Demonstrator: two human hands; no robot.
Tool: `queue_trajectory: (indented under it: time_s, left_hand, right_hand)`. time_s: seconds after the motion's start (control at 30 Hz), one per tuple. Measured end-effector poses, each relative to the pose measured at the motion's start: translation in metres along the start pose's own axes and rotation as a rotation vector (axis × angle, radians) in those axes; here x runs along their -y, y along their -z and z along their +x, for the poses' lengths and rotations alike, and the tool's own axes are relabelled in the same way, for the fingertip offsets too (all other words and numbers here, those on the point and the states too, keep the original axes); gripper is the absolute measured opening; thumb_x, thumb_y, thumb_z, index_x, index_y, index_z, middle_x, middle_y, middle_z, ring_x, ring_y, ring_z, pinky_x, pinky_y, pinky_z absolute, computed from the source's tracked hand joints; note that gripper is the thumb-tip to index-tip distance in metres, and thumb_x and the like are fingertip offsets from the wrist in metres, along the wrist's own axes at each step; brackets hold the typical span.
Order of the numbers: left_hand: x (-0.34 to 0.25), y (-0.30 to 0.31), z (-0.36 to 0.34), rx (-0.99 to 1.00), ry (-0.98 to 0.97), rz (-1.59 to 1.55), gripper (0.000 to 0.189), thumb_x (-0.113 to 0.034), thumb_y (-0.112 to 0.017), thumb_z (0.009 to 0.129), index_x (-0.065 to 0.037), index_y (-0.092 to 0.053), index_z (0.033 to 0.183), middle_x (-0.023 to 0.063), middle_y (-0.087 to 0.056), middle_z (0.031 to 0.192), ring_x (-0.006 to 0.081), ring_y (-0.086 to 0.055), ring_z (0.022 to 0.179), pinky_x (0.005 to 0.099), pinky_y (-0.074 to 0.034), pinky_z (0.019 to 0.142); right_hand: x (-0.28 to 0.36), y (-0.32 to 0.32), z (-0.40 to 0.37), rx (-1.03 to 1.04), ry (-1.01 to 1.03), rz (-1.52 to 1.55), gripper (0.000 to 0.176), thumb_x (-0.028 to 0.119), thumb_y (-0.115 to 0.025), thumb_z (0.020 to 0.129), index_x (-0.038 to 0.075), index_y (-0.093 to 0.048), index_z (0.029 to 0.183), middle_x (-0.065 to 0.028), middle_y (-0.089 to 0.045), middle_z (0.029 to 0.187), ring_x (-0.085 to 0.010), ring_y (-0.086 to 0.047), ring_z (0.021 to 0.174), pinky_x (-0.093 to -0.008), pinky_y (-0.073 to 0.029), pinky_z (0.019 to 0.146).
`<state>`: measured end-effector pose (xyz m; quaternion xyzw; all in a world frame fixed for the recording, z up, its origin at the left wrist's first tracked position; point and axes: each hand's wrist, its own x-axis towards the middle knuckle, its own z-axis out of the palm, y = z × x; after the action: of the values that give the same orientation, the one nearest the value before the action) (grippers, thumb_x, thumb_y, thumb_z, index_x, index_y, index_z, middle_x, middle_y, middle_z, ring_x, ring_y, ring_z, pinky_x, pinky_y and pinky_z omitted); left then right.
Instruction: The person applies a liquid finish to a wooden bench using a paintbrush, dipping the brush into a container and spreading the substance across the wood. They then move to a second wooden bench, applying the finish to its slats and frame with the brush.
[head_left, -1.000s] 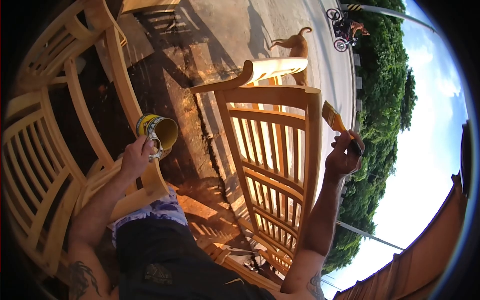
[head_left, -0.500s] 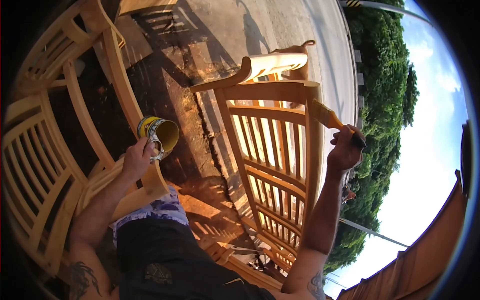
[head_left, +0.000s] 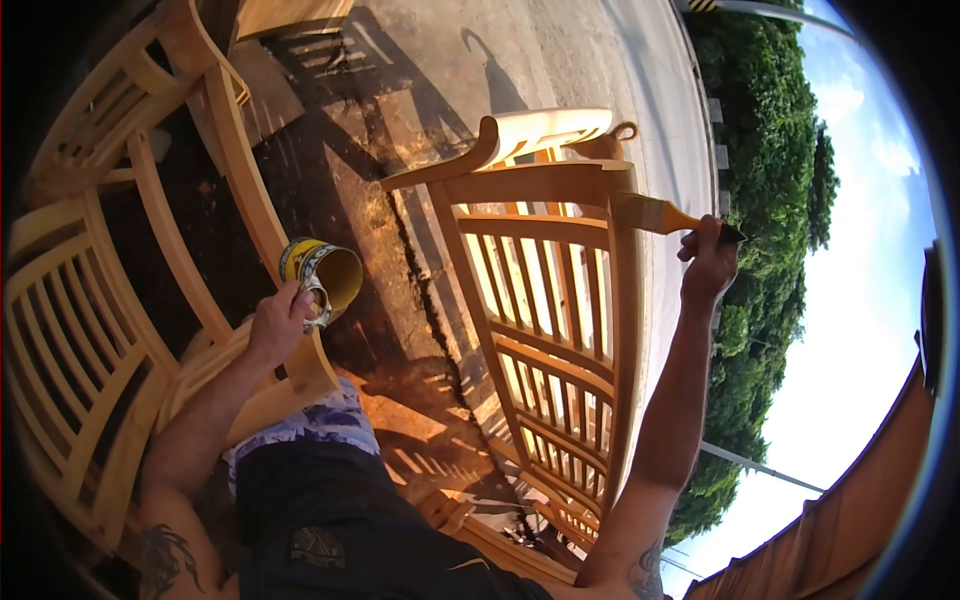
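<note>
The left arm point(head_left: 205, 410) was bent at the elbow, the right arm point(head_left: 672, 430) stretched nearly straight; the left hand point(head_left: 278, 325) and right hand point(head_left: 712, 262), curled in 2 grips, were well apart.

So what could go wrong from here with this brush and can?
The open can in the left hand might spill any contents if bumped against the wooden rail. The brush in the right hand lies against the slatted furniture and could leave drips. The dog, mostly hidden beyond that furniture, might rub against it.
</note>
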<state>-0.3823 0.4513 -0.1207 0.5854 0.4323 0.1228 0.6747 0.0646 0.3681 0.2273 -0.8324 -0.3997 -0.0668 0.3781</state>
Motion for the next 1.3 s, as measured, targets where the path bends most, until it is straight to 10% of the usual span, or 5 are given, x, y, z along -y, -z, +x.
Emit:
queue_trajectory:
  time_s: [0.7, 1.07, 1.3]
  left_hand:
    - [-0.002, -0.008, -0.006, -0.005, -0.011, -0.024, 0.021, -0.017, -0.053, 0.103, 0.003, -0.056, 0.097, 0.0171, -0.071, 0.079, 0.0255, -0.074, 0.074, 0.0373, -0.06, 0.06]
    - [0.004, -0.001, -0.008, -0.02, 0.003, -0.034, 0.021, -0.018, -0.052, 0.103, 0.002, -0.057, 0.098, 0.0166, -0.073, 0.081, 0.0251, -0.074, 0.069, 0.0366, -0.059, 0.059]
    - [-0.005, 0.002, -0.007, 0.056, 0.003, 0.028, 0.022, -0.019, -0.052, 0.103, 0.002, -0.058, 0.101, 0.014, -0.071, 0.078, 0.0217, -0.072, 0.066, 0.0335, -0.058, 0.058]
  right_hand:
    - [0.038, -0.039, 0.01, 0.039, 0.176, -0.094, 0.022, 0.026, -0.071, 0.097, 0.005, -0.065, 0.102, -0.0019, -0.063, 0.069, -0.0058, -0.052, 0.054, -0.0218, -0.043, 0.049]
    - [0.007, 0.016, -0.103, -0.371, -0.179, 0.474, 0.02, 0.019, -0.067, 0.096, 0.004, -0.054, 0.097, -0.0082, -0.059, 0.059, -0.0147, -0.051, 0.041, -0.0233, -0.044, 0.043]
    - [-0.012, -0.06, -0.174, -0.329, -0.098, 0.242, 0.023, 0.021, -0.062, 0.101, 0.002, -0.061, 0.114, -0.0098, -0.068, 0.084, -0.0172, -0.066, 0.073, -0.0304, -0.056, 0.07]
